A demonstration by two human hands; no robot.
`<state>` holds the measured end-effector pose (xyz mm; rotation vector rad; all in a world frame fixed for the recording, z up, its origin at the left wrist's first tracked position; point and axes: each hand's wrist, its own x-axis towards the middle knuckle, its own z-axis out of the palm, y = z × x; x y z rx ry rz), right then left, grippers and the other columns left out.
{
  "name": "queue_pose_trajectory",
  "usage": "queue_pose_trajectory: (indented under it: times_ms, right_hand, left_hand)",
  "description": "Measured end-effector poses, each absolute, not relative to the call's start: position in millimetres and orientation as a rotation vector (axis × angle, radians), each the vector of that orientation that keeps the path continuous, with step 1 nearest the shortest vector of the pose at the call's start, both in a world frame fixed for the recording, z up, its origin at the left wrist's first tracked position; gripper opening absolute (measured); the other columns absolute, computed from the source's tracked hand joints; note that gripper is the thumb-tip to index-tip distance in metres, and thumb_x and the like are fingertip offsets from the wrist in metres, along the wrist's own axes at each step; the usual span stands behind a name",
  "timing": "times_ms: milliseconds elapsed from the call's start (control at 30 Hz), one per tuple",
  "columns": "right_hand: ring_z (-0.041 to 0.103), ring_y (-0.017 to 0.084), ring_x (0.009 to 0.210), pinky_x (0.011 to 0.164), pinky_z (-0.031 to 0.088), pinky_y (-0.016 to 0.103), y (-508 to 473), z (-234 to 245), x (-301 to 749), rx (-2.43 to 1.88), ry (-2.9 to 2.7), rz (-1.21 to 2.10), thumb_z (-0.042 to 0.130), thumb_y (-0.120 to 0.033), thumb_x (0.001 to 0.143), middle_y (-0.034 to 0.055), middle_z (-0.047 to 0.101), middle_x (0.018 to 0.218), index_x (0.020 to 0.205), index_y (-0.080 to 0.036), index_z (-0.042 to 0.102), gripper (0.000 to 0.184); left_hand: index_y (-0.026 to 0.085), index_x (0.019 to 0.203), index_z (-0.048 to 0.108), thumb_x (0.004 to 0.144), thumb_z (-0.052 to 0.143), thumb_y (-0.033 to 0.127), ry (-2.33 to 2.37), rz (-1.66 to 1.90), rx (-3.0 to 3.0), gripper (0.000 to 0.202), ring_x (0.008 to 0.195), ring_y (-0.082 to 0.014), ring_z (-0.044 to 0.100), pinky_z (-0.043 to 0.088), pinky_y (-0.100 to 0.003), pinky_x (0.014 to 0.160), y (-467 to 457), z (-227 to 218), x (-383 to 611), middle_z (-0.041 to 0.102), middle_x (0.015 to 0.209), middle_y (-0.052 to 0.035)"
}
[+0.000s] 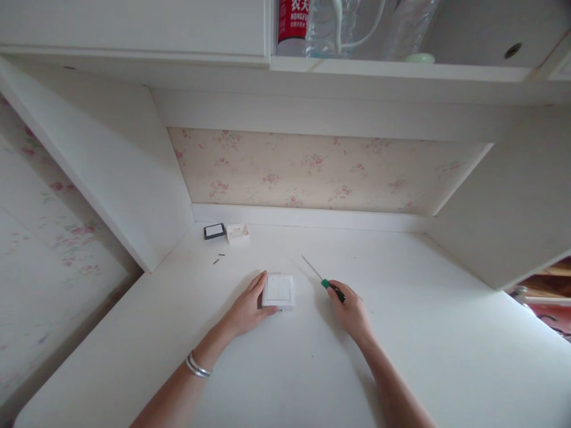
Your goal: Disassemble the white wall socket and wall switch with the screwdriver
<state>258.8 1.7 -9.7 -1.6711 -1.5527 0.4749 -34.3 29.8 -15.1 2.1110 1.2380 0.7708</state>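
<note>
Plain white desk (303, 380) hogging most of lower frame. White two-rocker wall switch (279, 290) sitting just below centre. Left of centre: black-rimmed plate (215, 231), open off-white box (238, 234) right beside it, couple dark screw-like bits (216, 261) below.

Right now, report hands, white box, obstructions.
Left hand holding white box. Right hand gripping screwdriver, tip off box. Two small dark pieces back left, out of the way.

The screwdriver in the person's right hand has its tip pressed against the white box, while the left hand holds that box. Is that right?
Not quite: the head view shows the tip of the screwdriver apart from the white box, beyond its far right corner. The right hand does hold the screwdriver, and the left hand holds the box.
</note>
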Motion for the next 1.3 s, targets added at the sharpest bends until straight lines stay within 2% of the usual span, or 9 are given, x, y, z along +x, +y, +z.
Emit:
queue_pose_trajectory:
  times_ms: [100,233,367,433,533,667,1000,1167,1300]
  right_hand:
    - [0.063,0.021,0.076,0.06,0.051,0.031,-1.0,-5.1,259.9,-1.555,-1.354,0.744,0.045,-0.051,0.082,0.0086,0.066,0.092,0.112,-0.018,0.059,0.046]
    - [0.051,0.013,0.05,0.038,0.038,0.023,-11.0,5.3,254.2,-1.547,-1.301,1.015,0.053,-0.053,0.078,0.0025,0.06,0.069,0.112,-0.017,0.061,0.051]
    - [0.045,0.009,0.047,0.038,0.037,0.022,-18.8,13.6,252.2,-1.443,-1.406,1.198,0.067,-0.047,0.069,0.0019,0.063,0.077,0.11,-0.02,0.063,0.05]
    - [0.043,0.008,0.046,0.039,0.037,0.022,-19.5,15.4,254.4,-1.419,-1.41,1.23,0.069,-0.045,0.068,0.0008,0.062,0.07,0.107,-0.019,0.066,0.047]
    - [0.049,0.012,0.05,0.041,0.039,0.023,-17.6,16.3,259.9,-1.438,-1.342,1.251,0.068,-0.043,0.068,0.0013,0.06,0.061,0.103,-0.016,0.068,0.045]
    - [0.055,0.014,0.056,0.047,0.042,0.024,-14.4,14.8,265.4,-1.516,-1.31,1.245,0.066,-0.042,0.069,0.0038,0.065,0.064,0.1,-0.014,0.071,0.042]
    - [0.04,0.008,0.041,0.042,0.031,0.022,-14.6,6.4,268.7,-1.589,-1.532,1.201,0.057,-0.043,0.078,-0.0032,0.054,0.05,0.099,-0.019,0.071,0.035]
    - [0.038,0.008,0.041,0.041,0.029,0.022,-19.5,13.7,264.6,-1.455,-1.653,1.276,0.054,-0.044,0.08,-0.0035,0.05,0.05,0.077,-0.017,0.068,0.03]
    - [0.038,0.007,0.041,0.042,0.03,0.022,-21.6,14.5,258.5,-1.36,-1.689,1.345,0.055,-0.046,0.08,-0.0028,0.051,0.051,0.078,-0.015,0.068,0.033]
  left_hand:
    - [0.022,0.145,0.021,0.083,0.058,0.039,1.195,0.763,2.134,0.074,0.137,-0.0237,0.024,0.021,-0.04,0.114,33.8,-14.3,-39.0,0.026,0.15,-0.0075]
    - [0.02,0.144,0.022,0.083,0.056,0.042,1.201,0.771,2.149,0.073,0.136,-0.0243,0.026,0.021,-0.04,0.113,34.6,-13.0,-40.7,0.027,0.149,-0.0088]
    - [0.02,0.142,0.028,0.077,0.063,0.047,1.233,0.8,2.138,0.079,0.134,-0.0269,0.03,0.024,-0.041,0.112,33.2,-14.0,-38.4,0.032,0.146,-0.0111]
    - [0.021,0.142,0.029,0.079,0.061,0.046,1.248,0.807,2.146,0.075,0.134,-0.0263,0.031,0.025,-0.041,0.111,33.8,-15.3,-37.4,0.034,0.146,-0.0106]
    - [0.023,0.143,0.027,0.085,0.054,0.041,1.259,0.799,2.155,0.066,0.134,-0.0241,0.031,0.025,-0.04,0.112,36.3,-18.4,-37.2,0.034,0.146,-0.009]
    - [0.022,0.142,0.029,0.09,0.046,0.038,1.29,0.82,2.148,0.057,0.131,-0.0217,0.035,0.026,-0.039,0.111,40.4,-23.0,-37.9,0.038,0.143,-0.0083]
    - [0.022,0.138,0.037,0.092,0.038,0.039,1.345,0.897,2.105,0.049,0.131,-0.0201,0.036,0.025,-0.037,0.112,42.4,-20.9,-36.6,0.041,0.14,-0.0076]
    - [0.02,0.139,0.035,0.089,0.044,0.046,1.35,0.893,2.072,0.056,0.132,-0.0225,0.034,0.026,-0.037,0.111,39.2,-18.7,-35.3,0.038,0.142,-0.0091]
    - [0.02,0.139,0.033,0.078,0.059,0.052,1.385,0.887,2.114,0.074,0.132,-0.0256,0.032,0.026,-0.038,0.111,34.3,-16.9,-32.3,0.035,0.142,-0.0097]
